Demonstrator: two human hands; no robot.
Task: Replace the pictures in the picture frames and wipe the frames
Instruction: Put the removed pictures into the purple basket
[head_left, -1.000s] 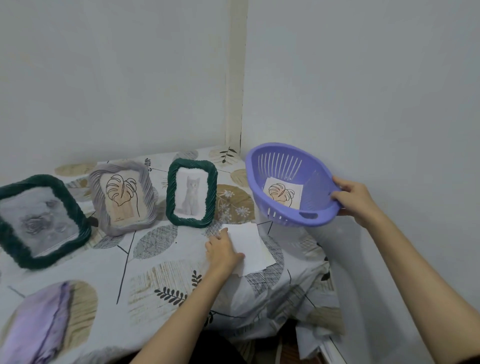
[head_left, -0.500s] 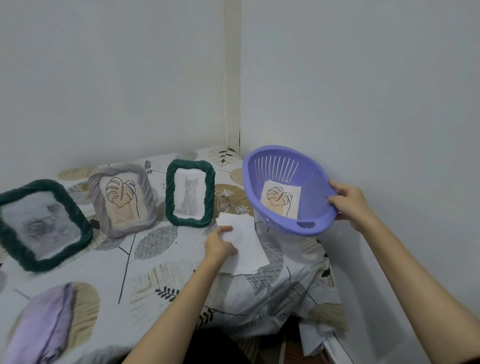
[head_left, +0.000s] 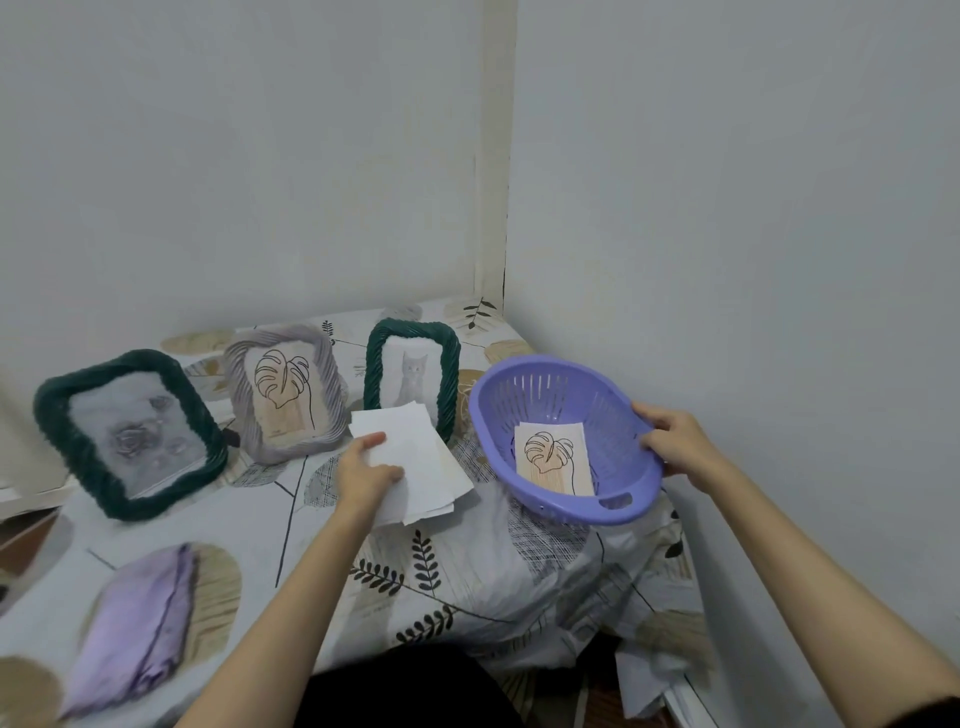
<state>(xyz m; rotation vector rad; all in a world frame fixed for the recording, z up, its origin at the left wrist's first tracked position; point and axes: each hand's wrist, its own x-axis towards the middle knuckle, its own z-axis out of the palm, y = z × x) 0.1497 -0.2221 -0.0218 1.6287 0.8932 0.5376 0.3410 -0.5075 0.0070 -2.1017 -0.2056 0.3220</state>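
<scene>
Purple basket (head_left: 550, 395) in right hand (head_left: 675, 441) (tilted)

The left hand (head_left: 366, 475) now holds the stack of white papers (head_left: 415, 462) lifted off the bench (head_left: 291, 551), where a second ago it pressed them flat. The right hand (head_left: 675, 447) has lowered the purple basket (head_left: 613, 499) closer to the bench.

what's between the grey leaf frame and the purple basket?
Head view: the green cat frame, with the white sheets in the left hand overlapping its lower edge.
</scene>
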